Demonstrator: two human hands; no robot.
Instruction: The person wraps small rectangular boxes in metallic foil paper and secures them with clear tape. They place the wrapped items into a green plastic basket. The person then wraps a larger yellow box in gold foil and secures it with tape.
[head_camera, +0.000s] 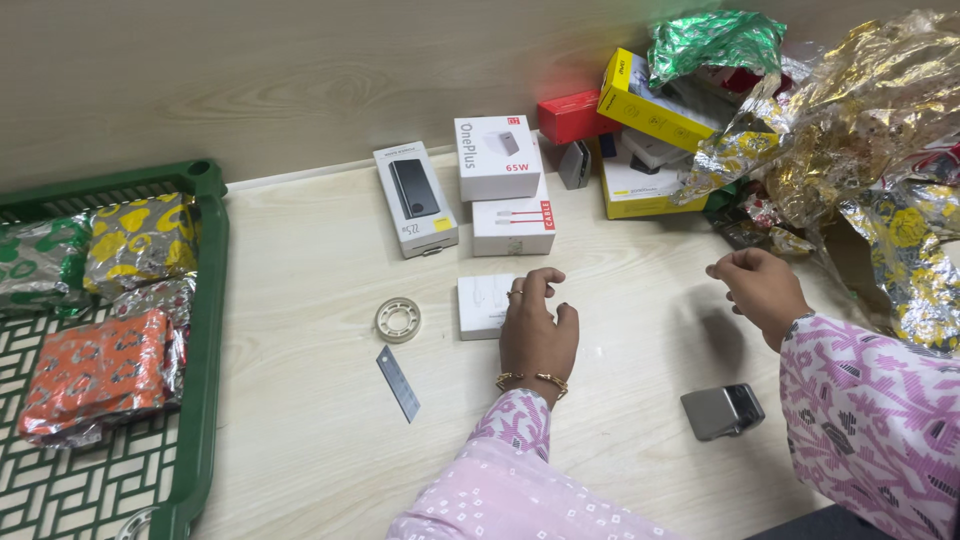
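Two hands over the pale tabletop (300, 300): our left hand (537, 328) lies palm down, fingers spread loosely, on the right part of a small flat white box (480, 306) near the middle of the table, gripping nothing; our right hand (757, 284) hovers at three o'clock from it, fingers curled in, and we cannot tell whether it pinches anything. At nine o'clock from the box sit a clear tape roll (398, 320) and a blade strip (398, 383); boxed gadgets (497, 157) stand at twelve, and a green crate (200, 330) of wrapped parcels lies far at nine.
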